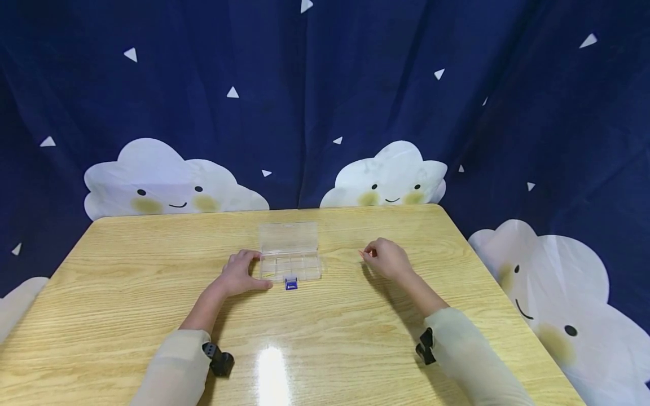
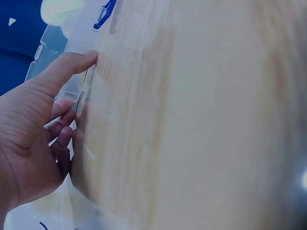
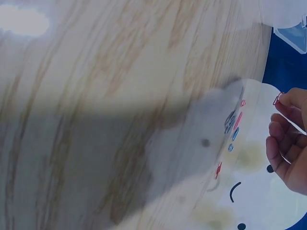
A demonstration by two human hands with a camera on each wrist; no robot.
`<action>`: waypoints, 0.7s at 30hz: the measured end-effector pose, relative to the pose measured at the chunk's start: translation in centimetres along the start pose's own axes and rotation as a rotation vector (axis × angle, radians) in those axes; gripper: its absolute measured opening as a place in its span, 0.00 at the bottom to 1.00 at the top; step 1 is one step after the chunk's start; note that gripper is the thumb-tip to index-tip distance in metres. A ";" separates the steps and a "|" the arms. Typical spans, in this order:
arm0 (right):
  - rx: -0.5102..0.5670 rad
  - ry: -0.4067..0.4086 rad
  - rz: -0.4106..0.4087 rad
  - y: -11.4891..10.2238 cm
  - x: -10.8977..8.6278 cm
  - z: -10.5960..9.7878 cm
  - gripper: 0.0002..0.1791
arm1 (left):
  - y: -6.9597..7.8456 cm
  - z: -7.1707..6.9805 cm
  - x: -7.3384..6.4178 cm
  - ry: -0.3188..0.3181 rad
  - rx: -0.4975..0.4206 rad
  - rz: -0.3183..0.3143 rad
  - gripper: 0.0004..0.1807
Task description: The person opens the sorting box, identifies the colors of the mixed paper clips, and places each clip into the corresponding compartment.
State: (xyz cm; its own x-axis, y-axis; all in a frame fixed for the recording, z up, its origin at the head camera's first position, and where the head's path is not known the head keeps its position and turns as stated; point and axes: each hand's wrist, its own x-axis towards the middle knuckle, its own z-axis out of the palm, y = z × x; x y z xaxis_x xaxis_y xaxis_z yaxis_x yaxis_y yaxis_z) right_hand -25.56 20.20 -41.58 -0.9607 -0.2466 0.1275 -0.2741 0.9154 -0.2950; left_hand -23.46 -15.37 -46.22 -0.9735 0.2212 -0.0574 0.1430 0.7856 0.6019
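Observation:
A clear plastic compartment box [image 1: 299, 265] lies on the table with its lid [image 1: 288, 237] raised at the back. Its blue latch [image 1: 291, 283] hangs at the front edge. My left hand [image 1: 241, 276] holds the box's left end, thumb at the front corner and fingers along the far side. A thin yellow piece [image 1: 268, 276] shows in the front left compartment. To the right of the box, my right hand [image 1: 387, 258] pinches a red paper clip [image 3: 277, 99] between thumb and forefinger, above the table.
In the right wrist view, several red paper clips [image 3: 238, 120], blue paper clips [image 3: 235, 134] and dark paper clips [image 3: 229, 123] lie scattered on the tabletop near the right hand. The wooden table [image 1: 330, 338] ends at a dark blue curtain [image 1: 284, 113] with printed clouds.

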 end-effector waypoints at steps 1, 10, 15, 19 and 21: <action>0.001 0.000 -0.004 -0.1 0.0 0.1 0.11 | 0.1 0.0 0.0 0.000 -0.003 0.000 0.45; 0.015 -0.027 -0.030 -1.7 0.2 0.0 0.11 | 0.0 0.0 0.0 0.001 0.005 0.002 0.45; 0.006 -0.016 -0.051 -2.5 0.2 0.1 0.10 | -0.1 0.0 0.0 0.000 0.002 -0.003 0.44; 0.000 -0.011 -0.072 -3.3 0.3 0.1 0.10 | 0.0 0.0 0.0 0.003 0.005 -0.005 0.44; -0.002 -0.014 -0.082 -3.7 0.3 0.2 0.10 | 0.0 -0.1 0.0 0.003 0.007 -0.002 0.44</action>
State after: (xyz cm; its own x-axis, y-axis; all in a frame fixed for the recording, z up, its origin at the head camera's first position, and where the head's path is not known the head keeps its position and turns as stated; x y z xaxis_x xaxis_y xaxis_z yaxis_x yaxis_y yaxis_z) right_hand -24.84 16.70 -40.60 -0.9356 -0.3252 0.1377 -0.3518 0.8924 -0.2825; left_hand -23.43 -15.44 -46.19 -0.9744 0.2177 -0.0558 0.1423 0.7899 0.5964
